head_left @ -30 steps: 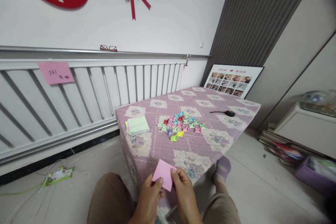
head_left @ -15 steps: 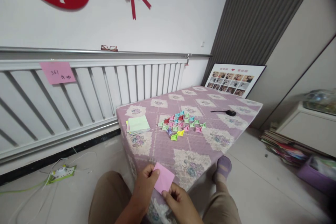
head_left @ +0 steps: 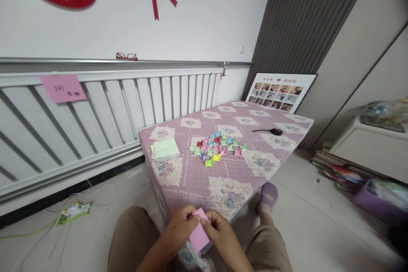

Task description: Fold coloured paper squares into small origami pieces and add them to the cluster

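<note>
A pink paper (head_left: 199, 237) is held between my two hands over the near corner of the table. My left hand (head_left: 182, 226) pinches its upper left edge with thumb and fingers. On the paper's right side my right hand (head_left: 219, 230) grips the upper edge, its thumb close to the left thumb. Farther up the cloth lie several small folded paper pieces (head_left: 216, 147) in green, pink, red, blue, yellow and purple. A stack of square paper sheets (head_left: 166, 149), light green on top, rests at the table's left side.
The table (head_left: 178, 199) has a purple floral cloth. A black object (head_left: 276, 131) lies toward its right side. Behind stand a white radiator (head_left: 165, 97) and a photo board (head_left: 280, 92). A power strip (head_left: 75, 212) with cables is on the floor at left.
The pink paper has turned and now looks narrower. My right hand has moved up to the paper's upper edge, beside my left hand. The view has shifted slightly.
</note>
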The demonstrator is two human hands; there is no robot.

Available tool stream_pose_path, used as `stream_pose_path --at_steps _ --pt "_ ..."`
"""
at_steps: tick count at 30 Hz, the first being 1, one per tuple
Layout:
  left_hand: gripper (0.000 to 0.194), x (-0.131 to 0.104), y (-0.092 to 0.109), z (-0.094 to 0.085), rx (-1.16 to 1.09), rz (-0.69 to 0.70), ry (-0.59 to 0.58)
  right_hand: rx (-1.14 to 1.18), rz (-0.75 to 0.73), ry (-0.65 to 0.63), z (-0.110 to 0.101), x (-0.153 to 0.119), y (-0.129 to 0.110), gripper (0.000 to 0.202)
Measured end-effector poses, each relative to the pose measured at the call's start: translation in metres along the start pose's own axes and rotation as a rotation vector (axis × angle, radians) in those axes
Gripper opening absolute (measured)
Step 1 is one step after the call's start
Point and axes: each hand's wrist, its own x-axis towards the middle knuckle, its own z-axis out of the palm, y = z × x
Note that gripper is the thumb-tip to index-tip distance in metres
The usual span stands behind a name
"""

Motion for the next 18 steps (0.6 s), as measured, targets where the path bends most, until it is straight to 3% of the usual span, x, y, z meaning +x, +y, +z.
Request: stream_pose_path --at_steps 5,7,10,13,15,18 --pt "0.010 0.015 -0.009 0.000 0.034 0.019 -0.013 -0.211 -0.035 0.008 -0.006 0.012 0.001 0.023" --pt "0.019 0.022 -0.013 -0.001 0.055 0.034 0.007 -0.295 -0.060 0.043 -0.008 0.020 0.003 0.022" --pt "0.044 0.029 -0.021 -0.005 0.118 0.064 0.119 -0.388 -0.100 0.091 -0.011 0.036 0.007 0.020" --pt "0.034 0.025 -0.028 -0.008 0.358 0.220 0.215 -0.440 -0.111 0.136 -0.013 0.049 0.012 0.019" --pt "0.026 0.017 -0.031 -0.006 0.548 0.344 0.165 -0.481 -0.115 0.154 -0.014 0.055 0.015 0.018" --pt "0.031 0.005 -0.038 0.001 0.699 0.431 0.025 -0.555 -0.113 0.156 -0.015 0.061 0.019 0.018"
